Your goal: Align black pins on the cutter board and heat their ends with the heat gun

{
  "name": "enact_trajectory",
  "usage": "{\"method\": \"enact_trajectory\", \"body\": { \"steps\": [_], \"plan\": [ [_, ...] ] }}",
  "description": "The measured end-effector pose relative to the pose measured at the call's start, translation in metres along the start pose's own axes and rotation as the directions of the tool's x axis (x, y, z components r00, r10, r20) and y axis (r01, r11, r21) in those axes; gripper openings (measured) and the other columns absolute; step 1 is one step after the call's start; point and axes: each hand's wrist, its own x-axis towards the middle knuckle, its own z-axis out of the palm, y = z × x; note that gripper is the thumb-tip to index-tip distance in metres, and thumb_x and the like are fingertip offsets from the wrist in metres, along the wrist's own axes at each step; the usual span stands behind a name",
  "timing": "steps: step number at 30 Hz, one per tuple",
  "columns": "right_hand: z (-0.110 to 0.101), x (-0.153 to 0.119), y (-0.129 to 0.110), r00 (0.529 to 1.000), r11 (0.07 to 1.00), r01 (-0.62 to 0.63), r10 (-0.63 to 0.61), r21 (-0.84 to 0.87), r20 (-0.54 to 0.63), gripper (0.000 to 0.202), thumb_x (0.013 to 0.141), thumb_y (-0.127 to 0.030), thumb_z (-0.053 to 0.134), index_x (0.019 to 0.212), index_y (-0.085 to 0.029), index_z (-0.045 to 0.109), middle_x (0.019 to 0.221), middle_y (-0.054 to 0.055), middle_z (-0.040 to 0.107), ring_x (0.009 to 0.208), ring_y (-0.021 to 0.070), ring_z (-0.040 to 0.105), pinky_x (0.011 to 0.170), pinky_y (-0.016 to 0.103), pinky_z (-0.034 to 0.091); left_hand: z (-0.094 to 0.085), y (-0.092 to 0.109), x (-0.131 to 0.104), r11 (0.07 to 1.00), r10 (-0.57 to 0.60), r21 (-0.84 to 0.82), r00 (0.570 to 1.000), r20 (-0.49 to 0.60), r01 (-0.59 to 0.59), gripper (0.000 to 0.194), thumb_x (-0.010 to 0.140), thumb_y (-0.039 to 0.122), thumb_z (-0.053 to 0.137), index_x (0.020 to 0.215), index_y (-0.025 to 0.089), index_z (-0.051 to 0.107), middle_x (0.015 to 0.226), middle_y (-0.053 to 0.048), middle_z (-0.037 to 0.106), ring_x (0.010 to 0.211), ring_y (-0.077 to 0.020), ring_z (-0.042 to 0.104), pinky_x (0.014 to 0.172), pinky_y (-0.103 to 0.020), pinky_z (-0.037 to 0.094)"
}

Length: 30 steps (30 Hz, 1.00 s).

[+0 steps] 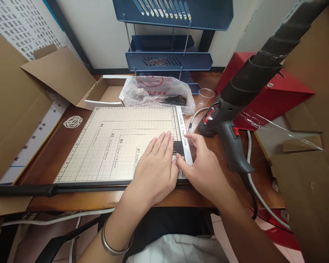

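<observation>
My left hand (pixel 156 166) lies flat, fingers stretched out, on the pale gridded board of a paper cutter (pixel 98 146), partly covering a row of thin black strips (pixel 178 147). Whether these are wires or narrow tubing I cannot tell. Their right ends reach the cutter's white bar (pixel 185 140). My right hand (pixel 205 166) is beside that bar, thumb and forefinger apart. Its thumb tip is at the near side of the strips, close to the left thumb, and its forefinger rests by the bar's outer edge. The cutter's long black handle (pixel 22 190) lies along the front.
Behind the cutter sit a plastic bag (pixel 159 91) with black strips inside, an open carton (pixel 109 89) and a clear cup (pixel 205 96). A heat gun (pixel 230 113) stands at right before a red box (pixel 279 87). A white coil (pixel 72 121) lies left; a blue rack (pixel 168 60) stands behind.
</observation>
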Motion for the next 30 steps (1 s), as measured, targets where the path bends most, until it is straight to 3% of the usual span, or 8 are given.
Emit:
{"method": "enact_trajectory", "body": {
  "steps": [11,19,24,27,30],
  "plan": [
    [-0.004,0.001,0.011,0.998,0.994,0.044,-0.047,0.097,0.034,0.058,0.085,-0.033,0.064,0.140,-0.029,0.046,0.144,0.006,0.063,0.130,0.0273,0.062,0.107,0.049,0.052,0.000,0.001,0.001,1.000,-0.015,0.003,1.000,0.015,0.015,0.063,0.106,0.031,0.027,0.160,-0.001,0.032,0.170,-0.017,0.024,0.160,-0.0263,0.019,0.132,-0.047,0.021],
    [-0.003,0.001,0.007,1.000,0.997,0.010,-0.012,0.078,0.022,0.055,0.083,-0.026,0.063,0.136,-0.029,0.049,0.140,0.006,0.064,0.127,0.0298,0.062,0.106,0.053,0.051,0.001,0.001,0.000,1.000,-0.009,-0.010,1.000,-0.012,0.009,0.062,0.105,0.030,0.029,0.158,-0.001,0.035,0.169,-0.019,0.027,0.159,-0.0274,0.022,0.131,-0.049,0.023],
    [0.001,0.004,0.007,0.990,0.988,0.130,-0.135,0.077,0.052,0.039,0.096,-0.030,0.050,0.135,-0.026,0.050,0.151,0.009,0.053,0.145,0.0255,0.047,0.120,0.050,0.040,0.002,0.003,0.000,1.000,-0.019,-0.008,1.000,-0.016,0.019,0.062,0.105,0.029,0.030,0.159,-0.001,0.034,0.169,-0.018,0.026,0.159,-0.0275,0.021,0.131,-0.049,0.023],
    [0.003,0.005,0.007,0.989,0.994,0.103,-0.106,0.033,0.105,0.035,0.101,-0.032,0.041,0.135,-0.026,0.050,0.158,0.009,0.045,0.152,0.0257,0.037,0.123,0.054,0.034,0.002,0.005,0.000,1.000,-0.028,-0.004,1.000,-0.011,0.028,0.063,0.105,0.029,0.030,0.159,-0.001,0.033,0.170,-0.018,0.026,0.159,-0.0276,0.022,0.131,-0.049,0.023],
    [0.003,0.008,0.005,0.988,0.996,0.084,-0.083,0.002,0.134,0.034,0.102,-0.031,0.037,0.133,-0.027,0.050,0.158,0.008,0.045,0.151,0.0278,0.039,0.122,0.057,0.035,0.002,0.005,0.000,0.999,-0.033,-0.006,0.999,-0.011,0.033,0.063,0.105,0.030,0.030,0.159,-0.001,0.033,0.169,-0.017,0.027,0.159,-0.0274,0.023,0.131,-0.049,0.023]
  ]
}}
